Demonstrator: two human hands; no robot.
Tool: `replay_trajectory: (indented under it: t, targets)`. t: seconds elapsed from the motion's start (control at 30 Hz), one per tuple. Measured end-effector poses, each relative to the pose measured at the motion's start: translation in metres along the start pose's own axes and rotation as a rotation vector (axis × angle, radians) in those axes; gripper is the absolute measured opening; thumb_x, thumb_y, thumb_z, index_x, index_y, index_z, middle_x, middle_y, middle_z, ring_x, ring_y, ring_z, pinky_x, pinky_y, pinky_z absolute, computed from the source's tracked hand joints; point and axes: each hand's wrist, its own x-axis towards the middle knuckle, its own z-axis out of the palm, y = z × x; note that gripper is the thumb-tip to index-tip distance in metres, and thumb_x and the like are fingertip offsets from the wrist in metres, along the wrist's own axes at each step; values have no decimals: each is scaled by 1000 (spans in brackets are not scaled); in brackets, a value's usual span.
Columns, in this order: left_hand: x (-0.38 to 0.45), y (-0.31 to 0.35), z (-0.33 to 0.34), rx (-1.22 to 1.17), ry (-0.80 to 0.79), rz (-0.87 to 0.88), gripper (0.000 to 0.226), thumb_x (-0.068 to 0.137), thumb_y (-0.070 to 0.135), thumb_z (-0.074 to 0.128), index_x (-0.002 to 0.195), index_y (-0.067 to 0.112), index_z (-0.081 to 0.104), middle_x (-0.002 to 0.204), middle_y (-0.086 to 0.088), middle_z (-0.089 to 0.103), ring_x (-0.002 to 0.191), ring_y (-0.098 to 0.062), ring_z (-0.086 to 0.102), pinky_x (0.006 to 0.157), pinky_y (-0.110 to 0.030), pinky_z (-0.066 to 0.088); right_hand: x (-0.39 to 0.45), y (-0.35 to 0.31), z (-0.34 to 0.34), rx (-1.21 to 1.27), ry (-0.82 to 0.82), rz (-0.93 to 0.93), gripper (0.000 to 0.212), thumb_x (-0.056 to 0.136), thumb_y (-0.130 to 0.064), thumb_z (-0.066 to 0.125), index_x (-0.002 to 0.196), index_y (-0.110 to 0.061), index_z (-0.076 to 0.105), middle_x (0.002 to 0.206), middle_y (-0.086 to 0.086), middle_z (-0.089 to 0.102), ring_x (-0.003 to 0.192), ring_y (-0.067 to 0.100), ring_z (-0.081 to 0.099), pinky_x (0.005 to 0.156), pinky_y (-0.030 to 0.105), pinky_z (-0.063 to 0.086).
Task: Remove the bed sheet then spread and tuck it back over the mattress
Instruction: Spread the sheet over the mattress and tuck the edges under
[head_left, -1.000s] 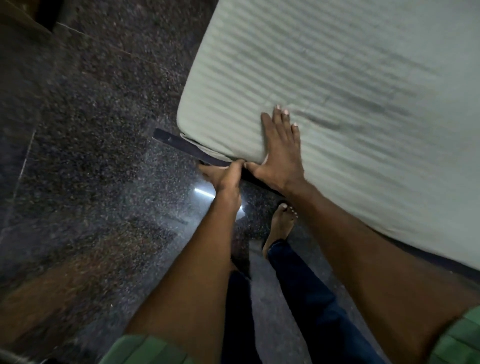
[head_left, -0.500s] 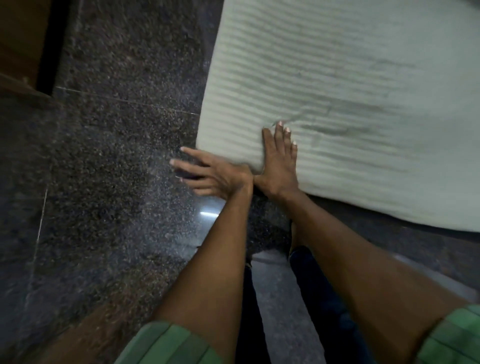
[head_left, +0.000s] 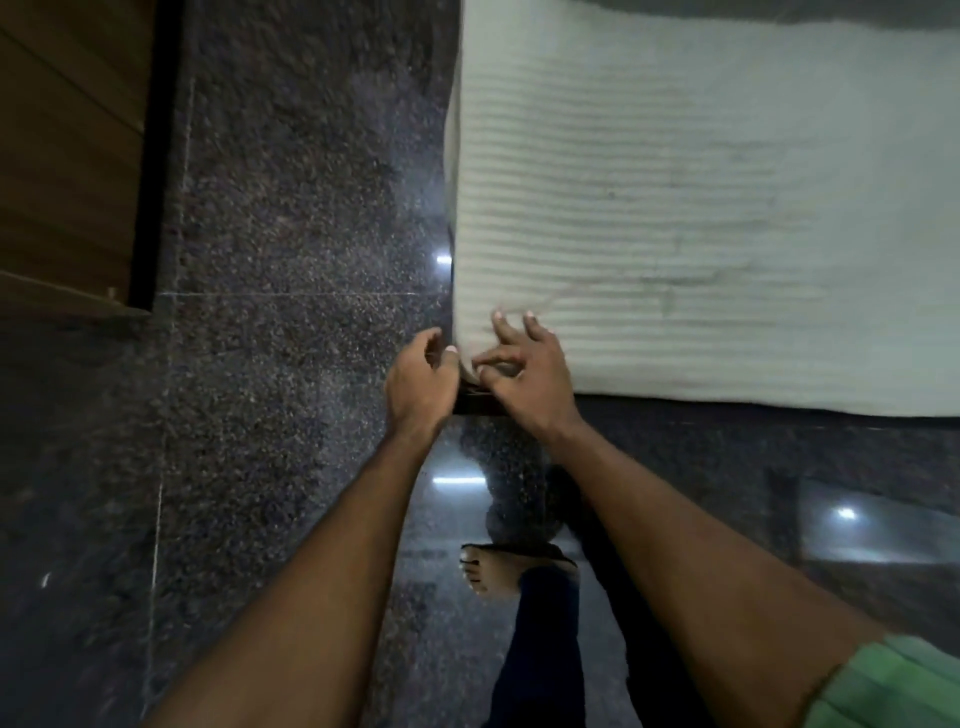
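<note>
A pale striped bed sheet (head_left: 675, 208) covers the mattress, which fills the upper right. Both hands are at its near left corner. My left hand (head_left: 421, 379) is beside the corner with curled fingers, its thumb against the sheet's edge. My right hand (head_left: 524, 374) lies on top of the corner: thumb and forefinger pinch the sheet there, while the other fingers are spread over the fabric. A dark strip of the bed base (head_left: 478, 404) shows just below the corner, between the two wrists.
Polished dark granite floor (head_left: 291, 364) lies left of the bed and in front of it. A wooden cabinet with a dark edge (head_left: 67, 156) stands at the far left. My bare foot (head_left: 493, 571) and a dark trouser leg are below the hands.
The view swung so the mattress corner sits squarer. My left hand went from spread flat to curled at the corner. My right hand went from pressing flat to pinching the sheet.
</note>
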Motion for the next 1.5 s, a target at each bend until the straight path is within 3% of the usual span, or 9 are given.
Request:
replay_trajectory:
  t: [0.13, 0.33, 0.43, 0.6, 0.7, 0.93, 1.2, 1.37, 1.5]
  targets:
    - [28, 36, -7, 92, -24, 272, 42, 84, 25, 54, 123, 24, 67, 120, 0, 68, 108, -22, 66, 98, -41, 53, 32, -16, -12, 5, 335, 56, 16, 82, -28, 68, 91, -22, 79, 91, -7, 76, 92, 19, 68, 83, 40, 56]
    - [100, 85, -3, 255, -42, 614, 40, 89, 16, 54, 128, 21, 62, 133, 2, 58, 121, -20, 57, 105, -43, 47, 99, -29, 4, -227, 223, 185, 55, 94, -40, 58, 148, -29, 51, 164, 2, 32, 150, 29, 25, 118, 47, 28]
    - [134, 83, -3, 345, -83, 669, 50, 93, 19, 48, 142, 14, 56, 147, -4, 54, 134, -23, 50, 114, -41, 40, 109, -36, 23, -353, 182, 97, 64, 88, -51, 43, 152, -41, 45, 171, -8, 15, 159, 26, 6, 117, 49, 18]
    - [189, 79, -16, 376, -64, 830, 36, 90, 16, 52, 123, 21, 66, 124, 2, 62, 113, -22, 58, 95, -41, 49, 136, -36, 39, -205, 421, -120, 23, 75, -31, 66, 94, -27, 79, 142, -10, 63, 144, 21, 44, 107, 46, 36]
    - [210, 107, -17, 310, -56, 839, 32, 88, 12, 55, 116, 19, 70, 115, -1, 64, 106, -24, 60, 92, -39, 50, 169, -55, 30, -70, 665, 2, 26, 76, -18, 67, 101, -19, 72, 113, 0, 70, 111, 27, 59, 92, 48, 47]
    - [267, 151, -22, 307, -143, 663, 40, 88, 14, 54, 126, 19, 64, 128, -3, 58, 112, -22, 60, 96, -36, 51, 254, -74, 14, -319, 341, 247, 63, 96, -51, 47, 153, -24, 42, 169, 5, 22, 154, 27, 21, 119, 46, 23]
    - [335, 151, -13, 90, -364, 161, 20, 94, 16, 61, 108, 26, 69, 104, 2, 74, 98, -21, 69, 89, -36, 57, 272, -96, 16, -330, 426, 392, 72, 80, -26, 73, 147, -26, 48, 165, 1, 30, 150, 26, 29, 116, 46, 30]
    - [360, 159, -17, -215, -586, -251, 23, 102, 8, 46, 114, 13, 65, 82, 2, 65, 64, -10, 58, 42, -16, 42, 270, -151, 85, -249, 710, 515, 48, 80, -18, 61, 129, -19, 60, 137, 5, 53, 130, 27, 46, 107, 44, 38]
    - [379, 153, -35, -191, -801, -432, 22, 102, 27, 43, 93, 24, 62, 85, 4, 66, 71, -11, 60, 52, -20, 46, 271, -165, 161, 72, 792, 716, 41, 78, -11, 61, 119, -18, 64, 119, 2, 57, 111, 24, 53, 96, 38, 43]
